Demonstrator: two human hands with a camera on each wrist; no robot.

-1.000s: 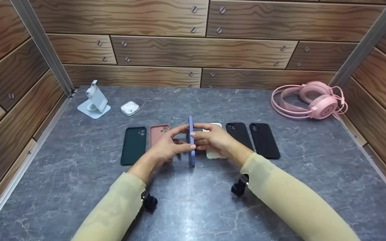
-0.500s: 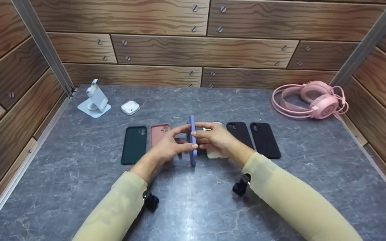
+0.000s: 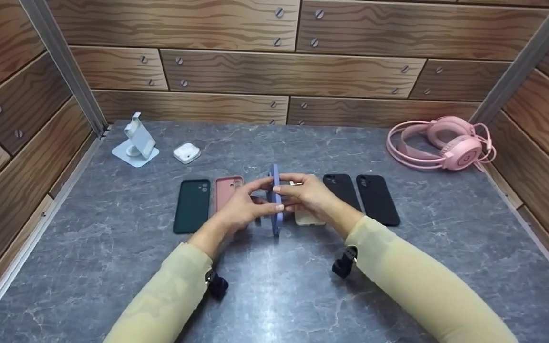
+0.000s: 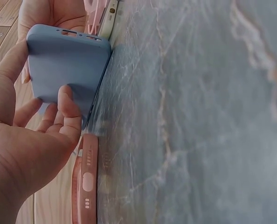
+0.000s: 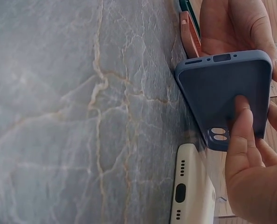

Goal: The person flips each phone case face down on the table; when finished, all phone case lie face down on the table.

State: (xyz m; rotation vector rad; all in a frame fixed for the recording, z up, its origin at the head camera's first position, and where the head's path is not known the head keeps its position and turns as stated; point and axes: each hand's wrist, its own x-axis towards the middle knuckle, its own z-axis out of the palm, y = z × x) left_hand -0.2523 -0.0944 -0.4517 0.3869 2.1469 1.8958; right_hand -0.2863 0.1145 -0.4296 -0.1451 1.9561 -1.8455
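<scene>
A blue-violet phone case (image 3: 277,221) stands on its long edge at the middle of the table, held between both hands. My left hand (image 3: 238,209) grips it from the left, thumb on the upper edge and other fingers against its plain face (image 4: 59,60). From the right, my right hand (image 3: 320,195) pinches it, with fingertips reaching the hollow inner side (image 5: 213,88). Camera holes and port cutouts show in the right wrist view. Flanking it lie a pink phone case (image 3: 227,188) and a cream phone case (image 3: 310,218), each partly hidden by a hand.
A dark green case (image 3: 192,205) lies at the row's left end, two black cases (image 3: 378,200) at its right. Behind stand a pale blue charging stand (image 3: 141,140), a white earbud case (image 3: 187,153) and pink headphones (image 3: 460,150). Wood-patterned walls enclose the table.
</scene>
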